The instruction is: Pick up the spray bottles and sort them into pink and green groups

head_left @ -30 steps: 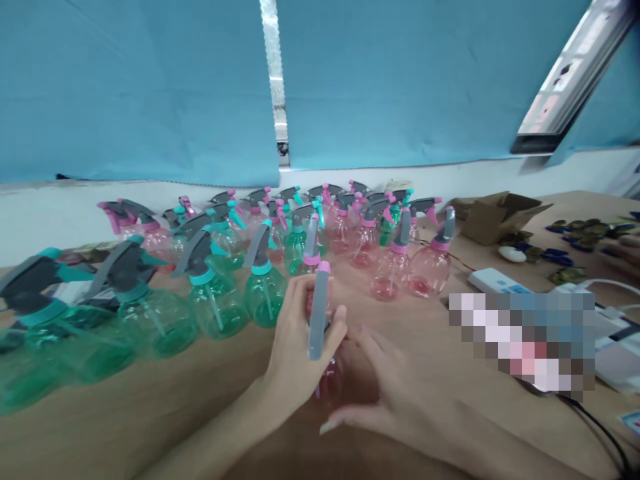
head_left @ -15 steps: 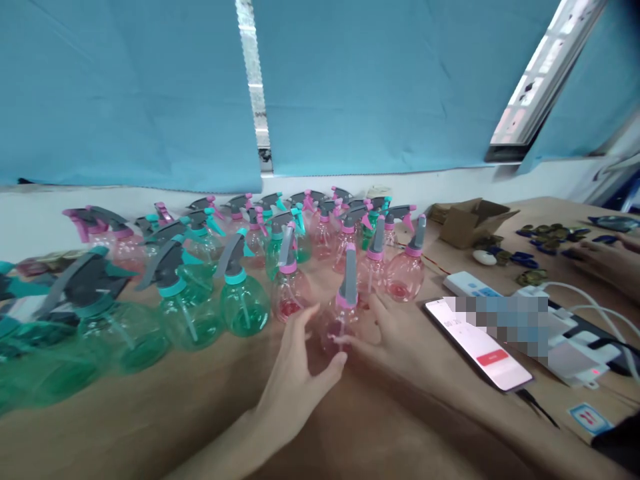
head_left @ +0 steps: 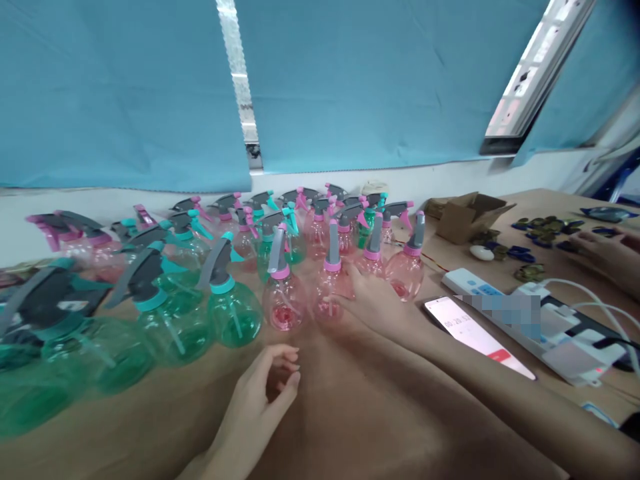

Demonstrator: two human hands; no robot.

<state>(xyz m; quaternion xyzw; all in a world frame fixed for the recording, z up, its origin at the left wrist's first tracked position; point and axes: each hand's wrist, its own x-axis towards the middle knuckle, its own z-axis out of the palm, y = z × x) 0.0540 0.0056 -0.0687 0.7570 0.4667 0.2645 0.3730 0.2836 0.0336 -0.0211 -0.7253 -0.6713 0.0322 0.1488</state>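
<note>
A round pink spray bottle (head_left: 326, 290) with a grey trigger head stands upright in the front row. My right hand (head_left: 367, 297) is around its right side, thumb across the front, the other fingers partly hidden behind it. Left of that bottle is another pink spray bottle (head_left: 285, 300), and beyond it a green spray bottle (head_left: 234, 317). My left hand (head_left: 265, 390) hovers over the table nearer to me, fingers loosely bent, thumb apart, holding nothing. Two more pink bottles, one of them a pink spray bottle (head_left: 406, 270), stand just past my right hand.
More green and pink bottles fill the left and back of the table (head_left: 345, 413). To the right lie a phone (head_left: 480, 340), a power strip (head_left: 480, 287) with cables, and an open cardboard box (head_left: 463, 223). Another person's hand (head_left: 607, 257) is near small dark pieces (head_left: 547, 230).
My right hand has moved the pink spray bottle away from me into the front row. My left hand has drawn back toward me and to the left. The view has shifted slightly.
</note>
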